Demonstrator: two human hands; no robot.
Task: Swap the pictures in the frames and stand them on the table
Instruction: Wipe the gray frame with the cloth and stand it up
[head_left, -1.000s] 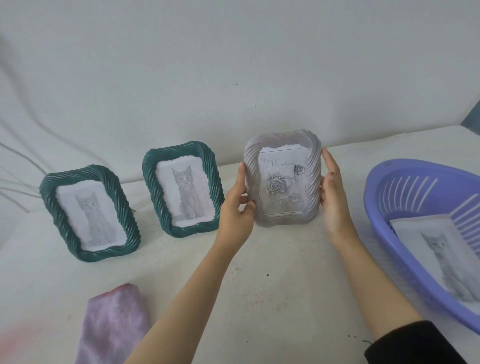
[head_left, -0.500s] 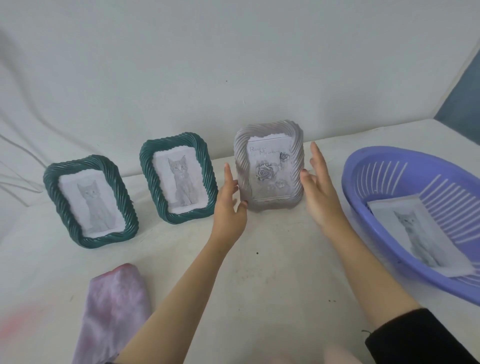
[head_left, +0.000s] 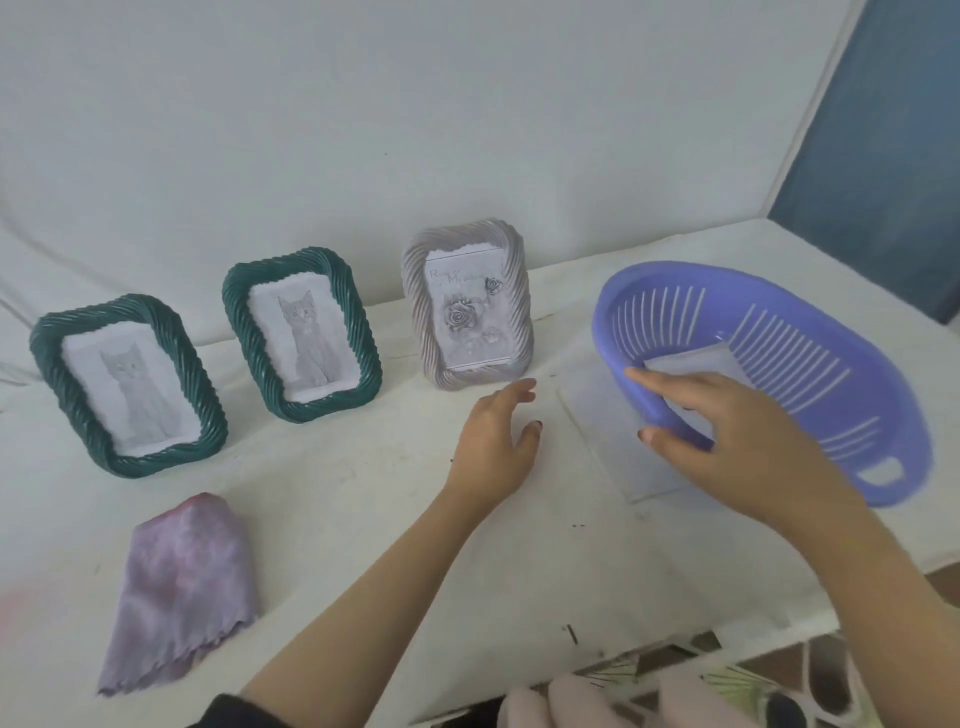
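A grey twisted-rim frame (head_left: 467, 306) with a rose picture stands upright on the white table (head_left: 363, 509), free of both hands. Left of it stand two green frames (head_left: 302, 332) (head_left: 127, 384), each showing a cat picture. My left hand (head_left: 493, 441) hovers open just in front of the grey frame. My right hand (head_left: 727, 431) grips the near rim of the purple basket (head_left: 779, 364), thumb outside and fingers inside, and the basket is tilted up. A white sheet (head_left: 691, 364) lies inside the basket. Another pale sheet (head_left: 613, 441) lies on the table under the basket's edge.
A crumpled purple-pink cloth (head_left: 182, 587) lies at the table's front left. The white wall rises right behind the frames. The table's front edge runs along the lower right, with patterned floor (head_left: 769, 675) beyond it.
Both hands let go of the grey frame, which now stands on its own. My right hand moved right and took hold of the basket rim, tilting it. My left hand drew back a little.
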